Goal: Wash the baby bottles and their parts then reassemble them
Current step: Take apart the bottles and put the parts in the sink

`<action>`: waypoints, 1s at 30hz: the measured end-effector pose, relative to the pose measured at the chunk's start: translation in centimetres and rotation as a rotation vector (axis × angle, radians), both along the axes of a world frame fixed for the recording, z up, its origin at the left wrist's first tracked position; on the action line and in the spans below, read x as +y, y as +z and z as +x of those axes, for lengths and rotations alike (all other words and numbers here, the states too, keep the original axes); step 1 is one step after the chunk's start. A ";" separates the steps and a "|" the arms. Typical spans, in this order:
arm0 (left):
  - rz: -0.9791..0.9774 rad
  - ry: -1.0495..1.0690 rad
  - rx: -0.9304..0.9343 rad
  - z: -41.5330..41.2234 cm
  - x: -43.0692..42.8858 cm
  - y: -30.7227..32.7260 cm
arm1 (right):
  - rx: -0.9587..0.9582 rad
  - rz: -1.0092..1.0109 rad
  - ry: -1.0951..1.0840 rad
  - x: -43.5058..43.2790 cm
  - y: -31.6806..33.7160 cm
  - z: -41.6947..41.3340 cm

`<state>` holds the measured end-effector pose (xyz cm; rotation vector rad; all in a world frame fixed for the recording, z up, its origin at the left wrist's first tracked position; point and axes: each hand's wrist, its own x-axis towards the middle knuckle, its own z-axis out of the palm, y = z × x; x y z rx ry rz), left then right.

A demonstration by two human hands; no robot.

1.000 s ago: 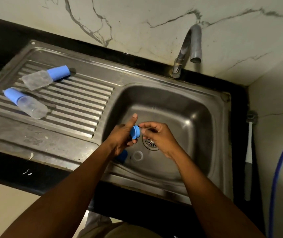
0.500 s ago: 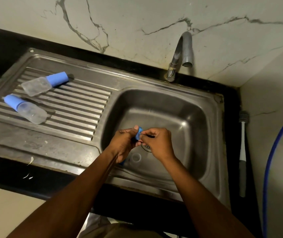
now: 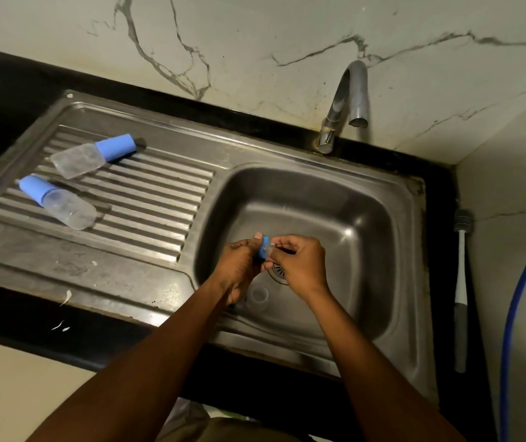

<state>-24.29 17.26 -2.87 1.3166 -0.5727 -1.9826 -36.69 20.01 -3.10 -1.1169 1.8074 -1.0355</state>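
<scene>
Head view: over the sink basin (image 3: 366, 224), your left hand (image 3: 239, 266) clamps the blue collar (image 3: 263, 247) while your right hand (image 3: 299, 263) pinches the clear teat (image 3: 271, 247); seat it squarely next.

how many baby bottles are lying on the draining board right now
2. One baby bottle lies at the far left of the ribbed draining board, blue cap pointing right. The other bottle lies nearer, blue cap pointing left. Loose parts sit in the basin; a hand may hide more.
</scene>
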 end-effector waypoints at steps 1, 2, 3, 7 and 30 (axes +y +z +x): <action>0.011 -0.001 0.007 -0.1 0.0 0.2 | 0.050 -0.020 -0.001 0.0 -0.2 0.1; 0.019 -0.006 0.011 -0.3 0.0 0.2 | 0.092 -0.054 -0.011 0.2 -0.4 0.2; 0.025 -0.014 0.015 -0.5 0.1 0.4 | 0.117 -0.092 -0.028 0.3 -0.6 0.3; 0.053 -0.060 0.043 -0.5 -0.4 0.6 | 0.185 -0.158 -0.078 0.1 -0.9 0.4; 0.008 -0.140 -0.457 3.1 -4.4 -6.1 | -0.232 0.343 0.154 -3.0 -7.4 -2.6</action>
